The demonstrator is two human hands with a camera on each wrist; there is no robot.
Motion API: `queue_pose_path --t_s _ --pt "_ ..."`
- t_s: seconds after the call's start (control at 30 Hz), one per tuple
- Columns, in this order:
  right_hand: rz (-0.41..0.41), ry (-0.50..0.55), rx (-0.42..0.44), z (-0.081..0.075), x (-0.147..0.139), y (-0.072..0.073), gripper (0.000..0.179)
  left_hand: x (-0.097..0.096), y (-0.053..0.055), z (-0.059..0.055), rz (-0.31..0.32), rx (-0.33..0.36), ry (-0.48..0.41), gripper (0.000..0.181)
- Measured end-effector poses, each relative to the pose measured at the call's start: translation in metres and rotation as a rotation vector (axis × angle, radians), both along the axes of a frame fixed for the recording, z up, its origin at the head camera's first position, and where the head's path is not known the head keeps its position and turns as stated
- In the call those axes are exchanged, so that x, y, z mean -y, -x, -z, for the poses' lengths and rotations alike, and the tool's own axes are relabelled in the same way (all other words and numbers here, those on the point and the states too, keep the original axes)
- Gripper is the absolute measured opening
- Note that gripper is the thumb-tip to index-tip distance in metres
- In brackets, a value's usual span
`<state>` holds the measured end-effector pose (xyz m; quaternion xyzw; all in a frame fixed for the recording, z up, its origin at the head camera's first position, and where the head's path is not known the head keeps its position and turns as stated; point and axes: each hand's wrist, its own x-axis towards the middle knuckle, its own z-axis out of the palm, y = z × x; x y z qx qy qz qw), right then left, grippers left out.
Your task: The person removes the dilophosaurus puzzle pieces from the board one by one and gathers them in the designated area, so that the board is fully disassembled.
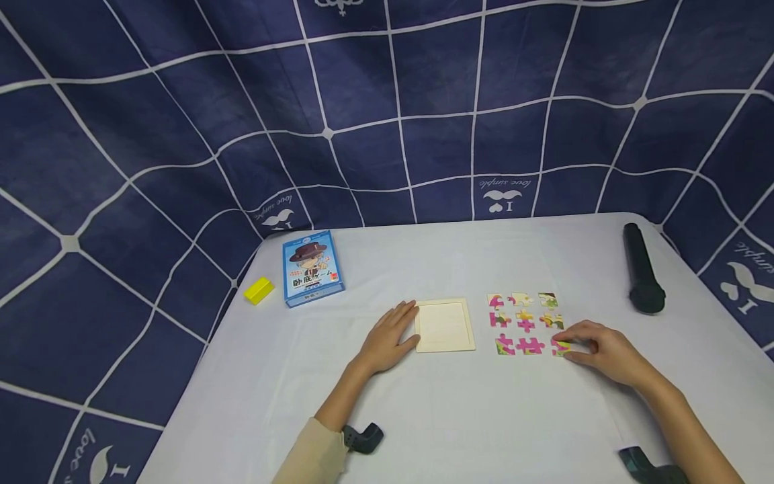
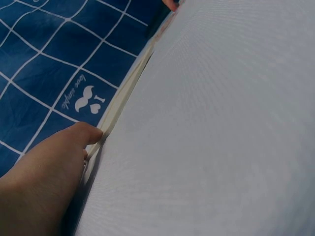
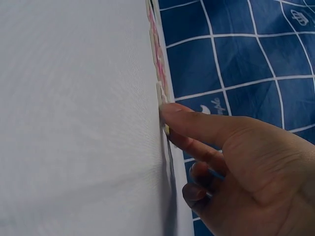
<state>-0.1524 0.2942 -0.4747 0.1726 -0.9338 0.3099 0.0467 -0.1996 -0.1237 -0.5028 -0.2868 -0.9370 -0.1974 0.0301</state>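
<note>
A square, pale wooden puzzle tray (image 1: pixel 444 327) with a raised rim lies bare on the table. My left hand (image 1: pixel 390 339) rests at its left edge, thumb and fingertips touching the rim; the left wrist view shows the thumb (image 2: pixel 88 132) against that edge. To the tray's right, several pink, yellow and green jigsaw pieces (image 1: pixel 530 345) lie spaced out in three rows. With thumb and fingers, my right hand (image 1: pixel 611 353) pinches the jigsaw piece (image 1: pixel 559 347) at the lower right of this group. In the right wrist view, the right hand (image 3: pixel 246 152) holds that piece by its edge.
A blue card-game box (image 1: pixel 312 269) stands at the back left, beside a small yellow block (image 1: pixel 259 291). Far right lies a black cylindrical object (image 1: pixel 642 269) with a wider end. White cloth (image 1: pixel 459 417) covers the table; dark blue checked curtains (image 1: pixel 435 87) enclose it.
</note>
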Motion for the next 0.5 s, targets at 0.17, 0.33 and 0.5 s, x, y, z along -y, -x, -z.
queue_pose_path --t_s 0.17,0.33,0.5 --pt "-0.014 -0.006 -0.025 0.0023 -0.0012 0.0002 0.03 0.0001 0.0 0.0009 -0.001 0.001 -0.004 0.06" --pt "-0.033 0.014 -0.019 0.0032 -0.0011 -0.0003 0.029 0.0004 0.0 0.0007 -0.001 0.002 -0.002 0.06" --pt "-0.014 0.026 -0.023 0.0001 -0.0003 -0.0014 0.033 0.0005 -0.0001 0.0009 -0.002 0.006 -0.007 0.06"
